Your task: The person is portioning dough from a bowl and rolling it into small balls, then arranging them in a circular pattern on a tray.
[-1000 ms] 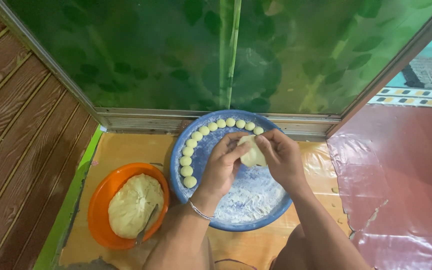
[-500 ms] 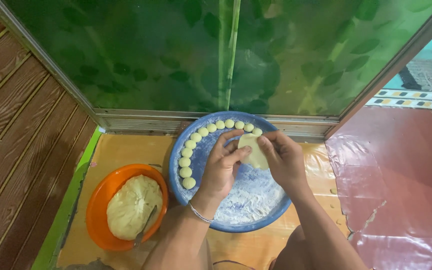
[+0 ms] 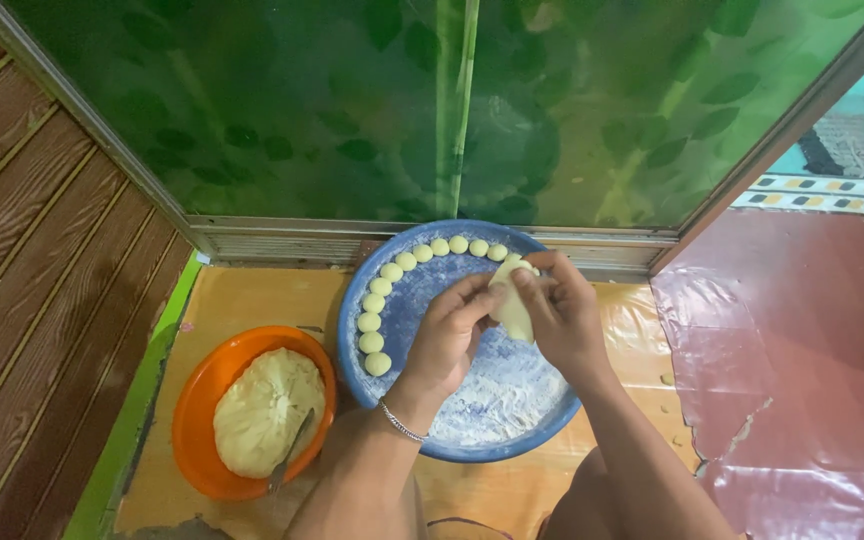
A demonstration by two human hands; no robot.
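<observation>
Both hands meet a little right of the frame's center, above a round blue tray (image 3: 422, 428) dusted white with flour. The left hand (image 3: 449, 338) and the right hand (image 3: 564, 315) share 1 pale piece of dough (image 3: 511, 305); each grip is closed on it, fingertips pinching from either side, so the piece sits held in the air over the upper right part of the tray. A thin bracelet (image 3: 401, 424) circles the left wrist.

Along the tray's left and upper rim runs a curved row of small dough balls (image 3: 371, 322), 11 that I can count, each just beside the next. At the lower left of the frame sits an orange bowl (image 3: 197, 400) holding a large lump of dough (image 3: 264, 410), with a metal utensil (image 3: 290, 450) resting against it. Tray and bowl stand on a yellow mat (image 3: 252, 300). A green leaf-patterned panel (image 3: 352, 110) fills the top.
</observation>
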